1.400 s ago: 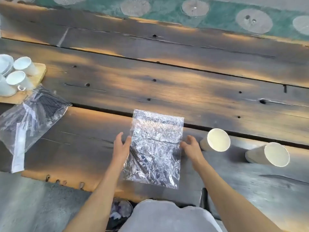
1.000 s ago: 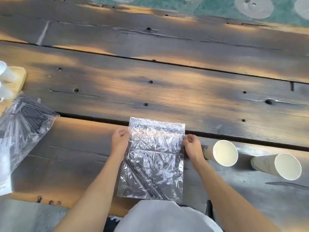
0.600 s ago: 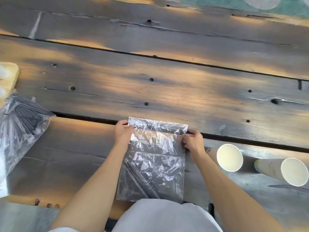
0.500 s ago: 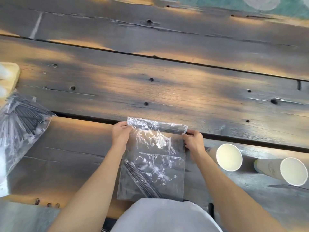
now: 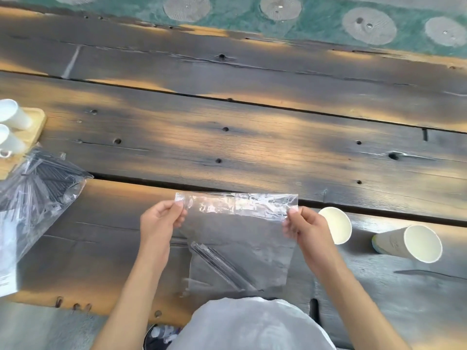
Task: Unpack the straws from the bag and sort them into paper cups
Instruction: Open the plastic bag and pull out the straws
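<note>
Pinching the clear bag (image 5: 240,238) at its top corners, our left hand (image 5: 158,223) and right hand (image 5: 305,228) hold it taut; dark straws (image 5: 219,263) lie inside, paper cups (image 5: 336,228) beside it.

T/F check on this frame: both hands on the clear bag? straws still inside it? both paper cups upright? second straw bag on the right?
1. Both hands pinch the clear bag's top corners. True: left hand and right hand hold the clear bag.
2. Straws are still inside that bag. True: dark straws lie near its bottom.
3. Both paper cups stand upright. False: near cup and far cup lie tipped on their sides.
4. The second straw bag is on the right. False: second bag lies at the left.
</note>
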Demonstrator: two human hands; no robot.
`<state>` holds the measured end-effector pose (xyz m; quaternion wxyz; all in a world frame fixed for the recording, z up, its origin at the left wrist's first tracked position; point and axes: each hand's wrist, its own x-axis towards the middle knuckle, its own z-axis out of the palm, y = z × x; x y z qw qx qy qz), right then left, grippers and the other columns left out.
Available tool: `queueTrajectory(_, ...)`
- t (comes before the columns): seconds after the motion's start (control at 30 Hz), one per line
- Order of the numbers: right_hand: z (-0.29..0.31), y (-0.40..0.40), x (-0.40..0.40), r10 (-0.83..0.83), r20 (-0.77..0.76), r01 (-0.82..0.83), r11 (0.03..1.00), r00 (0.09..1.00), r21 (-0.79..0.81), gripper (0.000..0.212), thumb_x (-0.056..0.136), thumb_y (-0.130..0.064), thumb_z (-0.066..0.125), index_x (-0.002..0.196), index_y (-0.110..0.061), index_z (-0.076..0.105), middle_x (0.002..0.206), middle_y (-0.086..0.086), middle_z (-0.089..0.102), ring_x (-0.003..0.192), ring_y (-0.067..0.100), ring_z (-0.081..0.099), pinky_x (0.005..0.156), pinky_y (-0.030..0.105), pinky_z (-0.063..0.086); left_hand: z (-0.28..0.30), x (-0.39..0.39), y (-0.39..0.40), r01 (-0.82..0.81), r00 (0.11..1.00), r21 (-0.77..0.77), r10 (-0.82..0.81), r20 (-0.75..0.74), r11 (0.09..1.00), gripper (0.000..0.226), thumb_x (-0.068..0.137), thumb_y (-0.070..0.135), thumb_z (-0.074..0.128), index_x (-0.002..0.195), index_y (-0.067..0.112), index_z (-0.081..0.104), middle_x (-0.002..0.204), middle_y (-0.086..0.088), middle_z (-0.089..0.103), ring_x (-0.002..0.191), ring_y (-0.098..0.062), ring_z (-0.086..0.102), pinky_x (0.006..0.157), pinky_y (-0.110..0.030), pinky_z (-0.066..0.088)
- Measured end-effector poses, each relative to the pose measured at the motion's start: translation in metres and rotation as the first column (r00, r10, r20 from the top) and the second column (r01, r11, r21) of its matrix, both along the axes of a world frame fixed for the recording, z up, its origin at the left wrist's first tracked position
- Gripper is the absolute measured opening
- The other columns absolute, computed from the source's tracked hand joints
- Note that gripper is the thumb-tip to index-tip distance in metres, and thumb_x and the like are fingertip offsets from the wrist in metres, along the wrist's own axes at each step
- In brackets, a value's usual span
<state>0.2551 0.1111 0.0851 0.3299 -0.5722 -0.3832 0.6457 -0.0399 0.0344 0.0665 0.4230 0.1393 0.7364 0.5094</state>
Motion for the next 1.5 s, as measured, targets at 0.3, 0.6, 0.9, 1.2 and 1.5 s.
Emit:
queueTrajectory(0.3,0.057,-0.065,0.039,-0.135,0.019,0.136,0.99,0.991,-0.043,0.033,0.096,-0.013,0.058,0.063,-0.015,0.058,0.059,0.003,0.055,0.057,0.017,0.052,0.055,0.025,0.047,0.06,0.031,-0.066,0.187,0.982,0.263,-0.176,-0.066,0.946,0.024,0.095,0.008,0.066,0.104,0.031,0.063,0.072,-0.004,0.071,0.067,-0.017,0.064,0.066,-0.031,0.054)
queueTrajectory(0.6,0.11,-0.093,0.051,-0.143,0.721,-0.244,0.881,0.678,0.404,0.044,0.09,-0.012,0.065,0.132,-0.017,0.051,0.122,0.007,0.055,0.112,0.028,0.055,0.1,0.046,0.043,0.128,0.068,-0.086,0.394,0.915,0.351,-0.326,-0.239,0.849,0.021,0.084,0.036,0.069,0.103,0.03,0.076,0.085,-0.003,0.074,0.077,-0.018,0.07,0.074,-0.023,0.056)
queueTrajectory(0.9,0.161,-0.114,-0.035,0.166,0.518,-0.53,0.46,0.839,0.712,0.017,0.091,-0.024,0.067,0.106,-0.017,0.071,0.103,-0.005,0.061,0.101,0.016,0.056,0.089,0.025,0.043,0.16,0.102,-0.084,0.51,0.856,0.521,-0.466,-0.225,0.685,0.025,0.087,0.022,0.069,0.11,0.027,0.065,0.098,-0.009,0.074,0.088,-0.024,0.072,0.08,-0.032,0.058)
queueTrajectory(1.2,0.156,-0.107,-0.036,0.165,0.449,-0.464,0.524,0.878,0.714,0.01,0.086,-0.025,0.073,0.094,-0.019,0.073,0.092,-0.007,0.062,0.089,0.018,0.062,0.077,0.031,0.049,0.159,0.105,-0.087,0.464,0.885,0.484,-0.366,-0.288,0.742,0.023,0.085,0.025,0.077,0.098,0.035,0.062,0.082,-0.001,0.075,0.073,-0.015,0.07,0.068,-0.025,0.057)
queueTrajectory(1.5,0.158,-0.106,-0.03,0.219,0.44,-0.48,0.574,0.871,0.664,0.013,0.091,-0.013,0.063,0.079,-0.016,0.064,0.082,-0.006,0.061,0.083,0.018,0.058,0.074,0.031,0.046,0.157,0.107,-0.089,0.513,0.858,0.496,-0.405,-0.316,0.701,0.019,0.088,0.019,0.072,0.101,0.027,0.06,0.079,-0.005,0.073,0.072,-0.015,0.068,0.068,-0.024,0.054)
